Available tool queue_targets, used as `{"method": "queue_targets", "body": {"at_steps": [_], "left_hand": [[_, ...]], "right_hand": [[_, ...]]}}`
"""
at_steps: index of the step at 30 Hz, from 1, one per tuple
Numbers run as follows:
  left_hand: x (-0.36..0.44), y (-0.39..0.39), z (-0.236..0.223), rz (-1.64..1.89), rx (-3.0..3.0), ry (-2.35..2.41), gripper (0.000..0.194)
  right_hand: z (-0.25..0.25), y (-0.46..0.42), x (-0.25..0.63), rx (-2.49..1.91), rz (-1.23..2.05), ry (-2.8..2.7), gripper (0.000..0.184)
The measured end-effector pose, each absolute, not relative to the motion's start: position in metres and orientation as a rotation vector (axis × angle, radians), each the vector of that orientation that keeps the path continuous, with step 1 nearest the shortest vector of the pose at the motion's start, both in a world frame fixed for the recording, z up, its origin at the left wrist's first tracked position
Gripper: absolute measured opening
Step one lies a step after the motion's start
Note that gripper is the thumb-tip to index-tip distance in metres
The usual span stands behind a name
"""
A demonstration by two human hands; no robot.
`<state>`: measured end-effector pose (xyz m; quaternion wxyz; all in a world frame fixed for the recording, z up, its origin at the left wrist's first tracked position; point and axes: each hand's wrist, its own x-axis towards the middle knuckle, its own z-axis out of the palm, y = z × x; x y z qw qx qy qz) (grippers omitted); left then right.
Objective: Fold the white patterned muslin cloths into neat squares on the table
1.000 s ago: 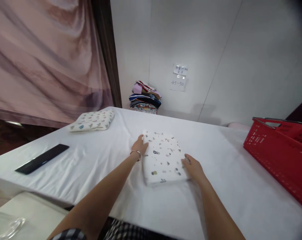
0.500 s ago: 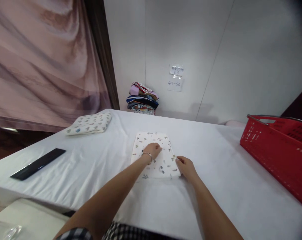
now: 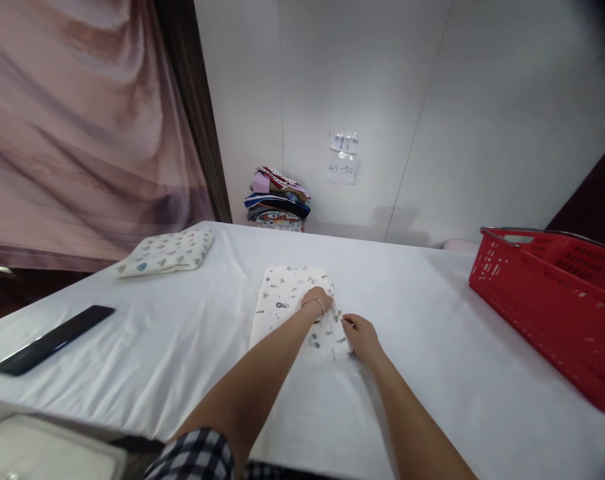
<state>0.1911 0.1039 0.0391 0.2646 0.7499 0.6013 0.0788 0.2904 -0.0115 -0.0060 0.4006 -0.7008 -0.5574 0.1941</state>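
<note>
A white folded cloth with small grey, green and brown prints lies flat in the middle of the table. On its right half rests my left hand, fingers curled down and closed; what they hold, if anything, is hidden. My right hand pinches the cloth's right edge between thumb and fingers.
The table wears a white tablecloth. At the left lie another folded printed cloth and a flat black object. A red basket stands at the right. Folded clothes are stacked by the wall, left of paper signs.
My left hand has slid right across the cloth, toward its right edge. My right hand stays at that edge. The whole view has shifted slightly.
</note>
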Motion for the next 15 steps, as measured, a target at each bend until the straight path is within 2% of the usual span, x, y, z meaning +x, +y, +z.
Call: {"method": "queue_targets", "body": {"at_steps": [8,15], "left_hand": [[0.190,0.104,0.032,0.292,2.117,1.507,0.019],[0.203,0.125,0.040,0.359,2.130,1.647,0.030]], "right_hand": [[-0.008,-0.010,0.290,-1.786,0.487,-1.414,0.034],[-0.006,-0.011,0.289,-1.797,0.492,-1.435,0.033]]}}
